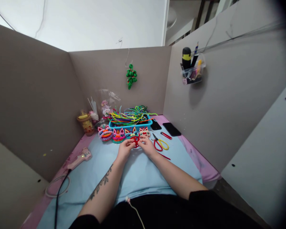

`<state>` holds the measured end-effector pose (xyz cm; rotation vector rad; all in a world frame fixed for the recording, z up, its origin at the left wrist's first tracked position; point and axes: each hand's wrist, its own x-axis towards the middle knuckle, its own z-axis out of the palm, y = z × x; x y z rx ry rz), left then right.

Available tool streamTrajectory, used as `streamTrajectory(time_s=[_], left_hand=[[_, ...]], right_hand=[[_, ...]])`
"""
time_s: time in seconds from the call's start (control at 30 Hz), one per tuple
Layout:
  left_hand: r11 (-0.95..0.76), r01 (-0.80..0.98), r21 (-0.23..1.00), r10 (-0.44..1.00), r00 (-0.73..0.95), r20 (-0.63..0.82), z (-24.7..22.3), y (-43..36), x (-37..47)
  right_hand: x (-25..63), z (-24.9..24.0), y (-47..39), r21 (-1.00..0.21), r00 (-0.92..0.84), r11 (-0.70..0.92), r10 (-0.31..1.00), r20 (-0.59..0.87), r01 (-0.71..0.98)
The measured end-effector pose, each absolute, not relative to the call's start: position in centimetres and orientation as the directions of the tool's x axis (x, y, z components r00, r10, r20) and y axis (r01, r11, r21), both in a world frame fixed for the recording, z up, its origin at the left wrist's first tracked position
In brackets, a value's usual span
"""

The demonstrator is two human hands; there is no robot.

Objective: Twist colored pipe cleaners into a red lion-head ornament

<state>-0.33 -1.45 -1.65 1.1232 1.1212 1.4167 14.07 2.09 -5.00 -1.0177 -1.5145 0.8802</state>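
Between my two hands is a small red pipe-cleaner piece (136, 142), held above the pale blue cloth. My left hand (126, 147) pinches its left side, fingers closed. On its right side my right hand (146, 146) grips it too, with a short red end standing up by the fingertips. Part of the piece is hidden behind the fingers. Just beyond stands a row of several colourful pipe-cleaner animal heads, among them a pink one (105, 133) and an orange-and-pink one (118, 135). A loose red pipe cleaner (164, 156) lies beside my right wrist.
Behind the heads sits a blue basket (131, 125) of pipe cleaners. Scissors (161, 143), a red cutter (166, 135) and a phone (171, 129) lie right. A corded pink glue gun (80, 159) and a cup (85, 123) are left. Grey partitions enclose the table.
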Motion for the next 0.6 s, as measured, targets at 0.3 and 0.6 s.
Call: streamTrajectory(time_s=[0.3,0.6], left_hand=[[-0.090,-0.169,0.981,0.991,-0.109,0.072,-1.6,-1.6,-0.1],[-0.122,-0.150,0.981,0.985,-0.137,0.101,-1.4,-1.5,-0.2]], right_hand=[[13.4,-5.1,1.7,-0.887,-0.075,0.416,0.909,0.409,0.200],[14.2,-4.2,1.7,-0.905,0.010,0.410,0.910,0.414,0.114]])
